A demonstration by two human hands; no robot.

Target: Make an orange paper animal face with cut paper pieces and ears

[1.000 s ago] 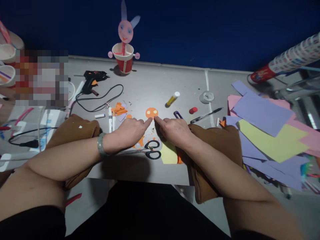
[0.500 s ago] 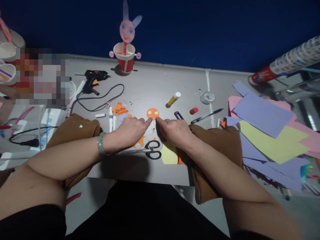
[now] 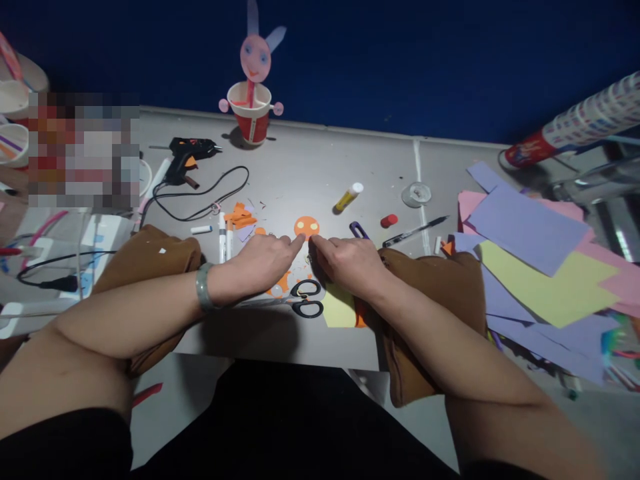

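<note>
On the table lies an orange paper circle [image 3: 307, 225] with two pale yellow dots, like a small face. My left hand [image 3: 267, 262] has its index fingertip on the circle's lower left edge, the other fingers curled under. My right hand [image 3: 351, 263] mirrors it at the lower right edge, its index finger bent and its other fingers folded. Both thumbs are hidden. Black-handled scissors [image 3: 307, 299] lie below the hands, beside orange scraps [image 3: 281, 285] and yellow paper [image 3: 340, 308]. A yellow glue stick [image 3: 349, 199] and its red cap [image 3: 389, 220] are beyond the right hand.
A glue gun [image 3: 187, 160] with its cord lies at the left. A paper cup [image 3: 251, 123] with a pink rabbit figure stands at the back. Coloured sheets [image 3: 530, 227] pile up on the right, near a clear tape roll [image 3: 417, 195] and a black pen [image 3: 416, 231].
Hardly anything differs. Both fingertips stay at the circle's lower edge, and the view shifts very slightly.
</note>
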